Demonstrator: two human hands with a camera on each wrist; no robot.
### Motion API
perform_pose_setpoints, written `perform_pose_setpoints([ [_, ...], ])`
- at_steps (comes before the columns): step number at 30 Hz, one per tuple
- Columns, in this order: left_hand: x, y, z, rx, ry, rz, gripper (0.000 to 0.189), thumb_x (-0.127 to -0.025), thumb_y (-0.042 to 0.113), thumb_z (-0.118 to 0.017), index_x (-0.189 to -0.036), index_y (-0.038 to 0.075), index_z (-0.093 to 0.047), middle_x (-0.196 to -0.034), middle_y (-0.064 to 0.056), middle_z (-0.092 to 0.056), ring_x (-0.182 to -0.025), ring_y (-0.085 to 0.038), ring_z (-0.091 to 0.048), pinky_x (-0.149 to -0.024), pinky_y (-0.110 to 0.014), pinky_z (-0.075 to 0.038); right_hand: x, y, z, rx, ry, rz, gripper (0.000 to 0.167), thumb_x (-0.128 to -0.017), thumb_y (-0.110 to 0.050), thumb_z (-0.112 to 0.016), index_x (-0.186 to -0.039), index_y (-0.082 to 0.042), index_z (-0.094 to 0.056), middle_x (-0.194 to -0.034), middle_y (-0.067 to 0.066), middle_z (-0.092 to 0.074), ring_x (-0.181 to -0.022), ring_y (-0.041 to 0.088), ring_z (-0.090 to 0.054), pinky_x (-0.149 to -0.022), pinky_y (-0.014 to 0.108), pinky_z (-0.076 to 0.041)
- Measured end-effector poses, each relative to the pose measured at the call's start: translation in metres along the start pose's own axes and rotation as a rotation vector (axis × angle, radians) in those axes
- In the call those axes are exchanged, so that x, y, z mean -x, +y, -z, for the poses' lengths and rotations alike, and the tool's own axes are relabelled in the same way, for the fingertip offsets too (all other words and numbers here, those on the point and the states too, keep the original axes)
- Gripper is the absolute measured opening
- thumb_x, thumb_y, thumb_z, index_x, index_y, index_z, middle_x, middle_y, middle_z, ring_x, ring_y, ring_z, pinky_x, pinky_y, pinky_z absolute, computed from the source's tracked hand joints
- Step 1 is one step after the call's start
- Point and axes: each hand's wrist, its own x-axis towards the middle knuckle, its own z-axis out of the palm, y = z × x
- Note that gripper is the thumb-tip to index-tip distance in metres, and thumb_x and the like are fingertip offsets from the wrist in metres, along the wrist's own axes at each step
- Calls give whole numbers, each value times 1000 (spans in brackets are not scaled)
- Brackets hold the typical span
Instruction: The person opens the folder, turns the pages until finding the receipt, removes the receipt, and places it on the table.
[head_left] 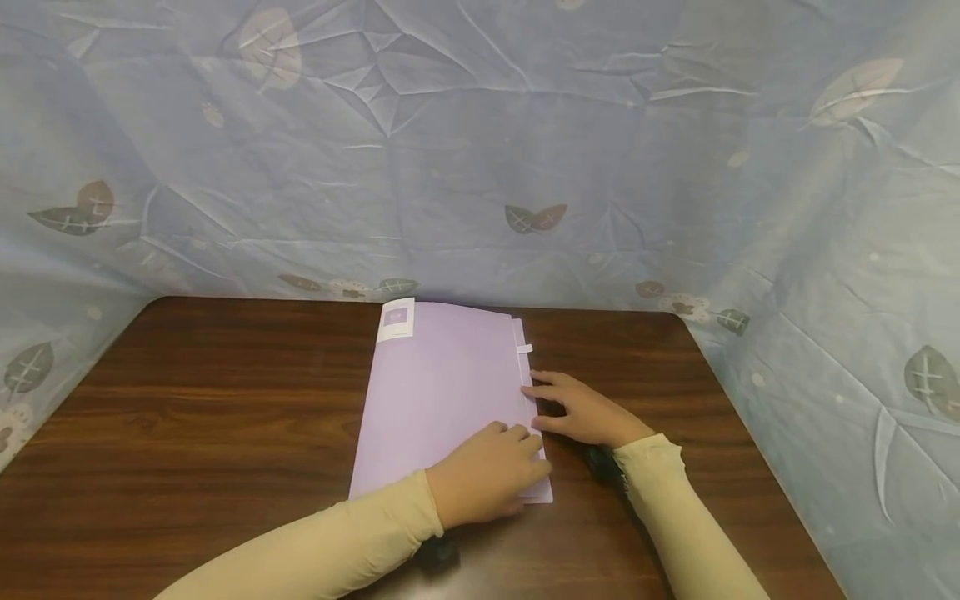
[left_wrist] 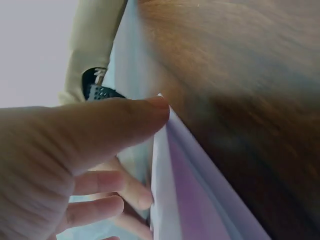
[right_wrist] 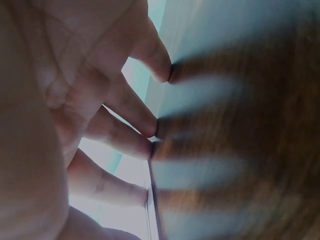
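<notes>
A light purple folder (head_left: 442, 375) with a white label (head_left: 396, 319) at its upper left lies on the wooden table. Over its lower right part, my left hand (head_left: 491, 473) has curled fingers. Seen close up, the left thumb (left_wrist: 135, 116) is on the corner of the folder (left_wrist: 167, 165), whose layers stand slightly apart; the index finger is hidden behind it. Beside the folder's right edge, my right hand (head_left: 588, 410) spreads its fingers, with the tips at the edge. Its fingertips (right_wrist: 150, 127) also meet the tabletop in the right wrist view.
Dark brown wood forms the table (head_left: 225, 400). A leaf-patterned cloth (head_left: 465, 167) hangs behind it and along both sides. A small white tab (head_left: 525, 348) sticks out from the folder's right edge. Dark devices (head_left: 600, 462) sit under the wrists.
</notes>
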Motion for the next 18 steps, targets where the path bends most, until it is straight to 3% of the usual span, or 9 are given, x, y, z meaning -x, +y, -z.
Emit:
perform_pose_setpoints([
  [7, -12, 8, -4, -54, 7, 4, 22, -86, 42, -81, -106, 34, -75, -103, 9, -68, -97, -11, -64, -64, -25, -51, -4, 7, -4, -3, 17, 7, 63, -97, -28, -74, -149, 0, -52, -159, 21, -42, -147, 41, -38, -118, 58, -33],
  [14, -16, 8, -1, -42, -40, 9, 18, -91, 35, -79, -108, 35, -79, -104, 8, -69, -97, -11, -64, -65, -25, -55, -3, 11, -3, 7, 15, -10, 65, -95, -34, -74, -148, -3, -54, -161, 23, -39, -151, 45, -30, -121, 66, -17],
  [18, -18, 8, -3, -40, -38, 5, 16, -90, 38, -79, -106, 34, -79, -103, 8, -69, -95, -10, -64, -64, -25, -55, -1, 13, -3, 4, 10, -32, 64, -95, -36, -75, -148, -6, -55, -162, 22, -38, -152, 44, -29, -122, 66, -16],
])
